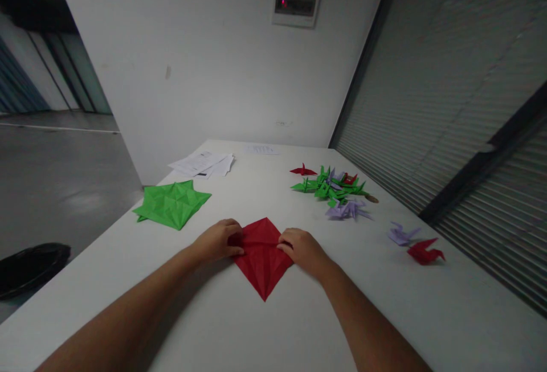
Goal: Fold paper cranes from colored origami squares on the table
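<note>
A red paper (262, 255), folded into a diamond with creases, lies on the white table (273, 326) in front of me. My left hand (217, 239) pinches its left corner, fingers curled on the paper. At the right corner my right hand (304, 248) does the same, fingers closed on the edge. Both hands press the paper against the table.
A stack of creased green paper squares (172, 204) lies to the left. White printed sheets (204, 163) sit at the far left. Several green, purple and red paper cranes (333, 187) pile at the back right; a purple crane (401, 233) and a red crane (425, 251) stand nearer right.
</note>
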A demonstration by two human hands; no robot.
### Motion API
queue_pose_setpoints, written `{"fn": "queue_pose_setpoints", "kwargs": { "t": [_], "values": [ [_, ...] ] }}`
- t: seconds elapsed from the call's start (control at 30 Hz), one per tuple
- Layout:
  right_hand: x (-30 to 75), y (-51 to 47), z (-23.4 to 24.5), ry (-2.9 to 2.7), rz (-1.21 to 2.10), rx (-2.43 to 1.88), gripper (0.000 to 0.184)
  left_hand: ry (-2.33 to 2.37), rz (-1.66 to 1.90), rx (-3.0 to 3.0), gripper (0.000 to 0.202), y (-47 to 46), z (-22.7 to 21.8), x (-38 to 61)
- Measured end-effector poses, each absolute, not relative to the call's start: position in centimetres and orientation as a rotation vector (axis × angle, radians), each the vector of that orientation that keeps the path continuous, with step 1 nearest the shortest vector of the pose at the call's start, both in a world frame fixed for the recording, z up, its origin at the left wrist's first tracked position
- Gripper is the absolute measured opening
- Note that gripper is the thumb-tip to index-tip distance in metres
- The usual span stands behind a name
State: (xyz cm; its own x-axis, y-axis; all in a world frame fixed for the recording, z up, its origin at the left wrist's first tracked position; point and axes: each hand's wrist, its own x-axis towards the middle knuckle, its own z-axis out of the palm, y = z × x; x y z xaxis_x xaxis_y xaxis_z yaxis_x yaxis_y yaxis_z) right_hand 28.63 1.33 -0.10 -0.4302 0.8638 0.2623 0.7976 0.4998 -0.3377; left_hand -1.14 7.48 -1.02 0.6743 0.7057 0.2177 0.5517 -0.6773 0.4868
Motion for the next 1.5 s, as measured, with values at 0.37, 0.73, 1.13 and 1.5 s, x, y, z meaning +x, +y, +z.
{"fn": "queue_pose_setpoints", "kwargs": {
  "t": [0.37, 0.73, 1.13, 1.5],
  "values": [
    [29.1, 1.5, -0.2, -2.328, 0.154, -1.344, 0.010, 1.132, 0.644, 2.122, 0.029, 7.9, -0.6, -1.6],
    [29.5, 1.5, 0.1, -2.274, 0.142, -1.384, 0.012, 1.035, 0.781, 2.007, 0.020, 7.8, -0.4, -1.6],
    [30.3, 1.7, 0.2, -2.198, 0.094, -1.364, 0.012, 1.068, 0.791, 2.050, 0.025, 8.3, -0.5, -2.1],
    [30.9, 1.7, 0.3, -2.198, 0.095, -1.387, 0.008, 1.054, 0.824, 2.191, 0.015, 8.1, 0.5, -2.2]
  ]
}}
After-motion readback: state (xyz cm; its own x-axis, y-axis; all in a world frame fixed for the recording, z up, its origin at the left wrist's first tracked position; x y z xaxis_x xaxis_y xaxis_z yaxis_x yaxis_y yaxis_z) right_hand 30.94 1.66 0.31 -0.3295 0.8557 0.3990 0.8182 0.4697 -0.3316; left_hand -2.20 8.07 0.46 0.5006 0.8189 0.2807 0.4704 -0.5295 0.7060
